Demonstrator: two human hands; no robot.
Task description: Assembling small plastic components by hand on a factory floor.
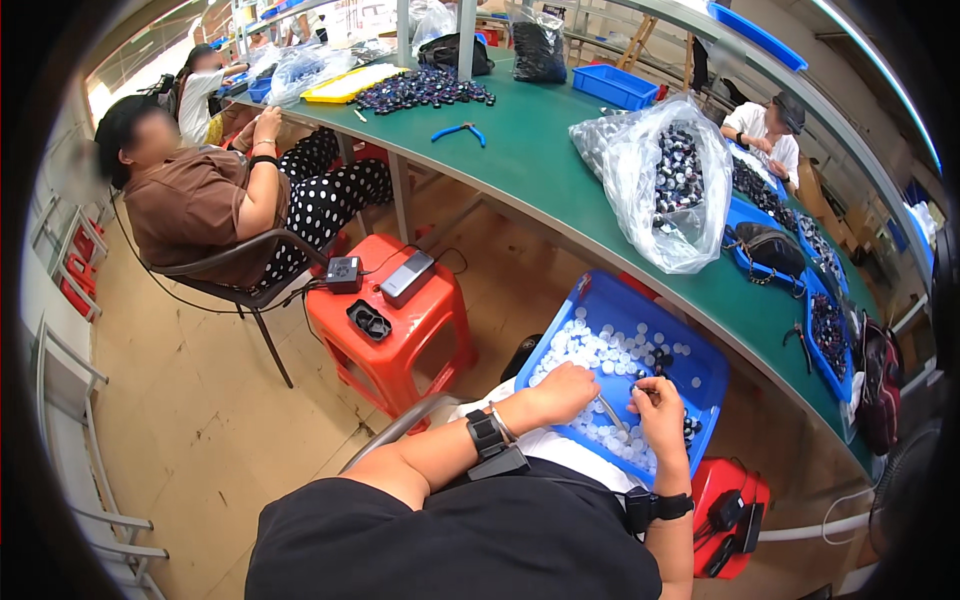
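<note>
A blue plastic tray (708,372) rests on my lap, holding many small white translucent round pieces (612,347) and a few dark round ones (660,357). My left hand (562,394) is closed over the tray. From its fingers a slim silvery metal tool (611,413) points down toward the pieces; its exact kind is unclear. Just to the right, my right hand (660,412) pinches a small dark piece (634,389) between thumb and fingertips. The two hands are close together but apart.
A green table (530,160) carries a clear bag of dark pieces (680,180), a loose pile (425,90) and blue pliers (459,133). Left stands a red stool (400,335) with electronic devices; another red stool (735,480) is at right. A co-worker (200,200) sits at left.
</note>
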